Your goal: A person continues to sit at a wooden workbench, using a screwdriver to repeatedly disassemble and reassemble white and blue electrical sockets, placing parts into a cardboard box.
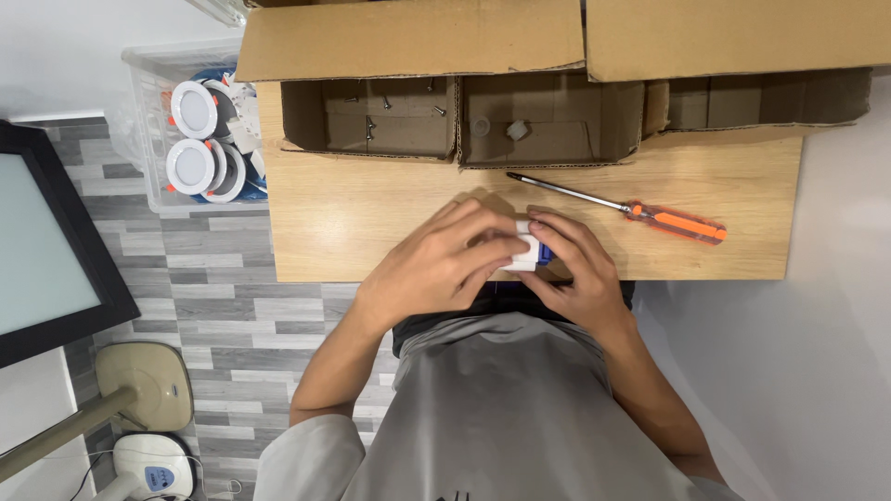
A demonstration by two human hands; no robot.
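Both hands' fingers [483,243] around small white block [525,252], long axis roughly upright.

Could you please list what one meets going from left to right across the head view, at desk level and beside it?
Dark-framed panel → clear plastic bin of round white lamps → left hand → small white block held in both hands → right hand → orange-handled screwdriver.

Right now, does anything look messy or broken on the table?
Nothing looks broken or spilled. Both hands, left hand and right hand, hold a small white part. The screwdriver lies slanted on the table, and a few screws sit loose in the cardboard box.
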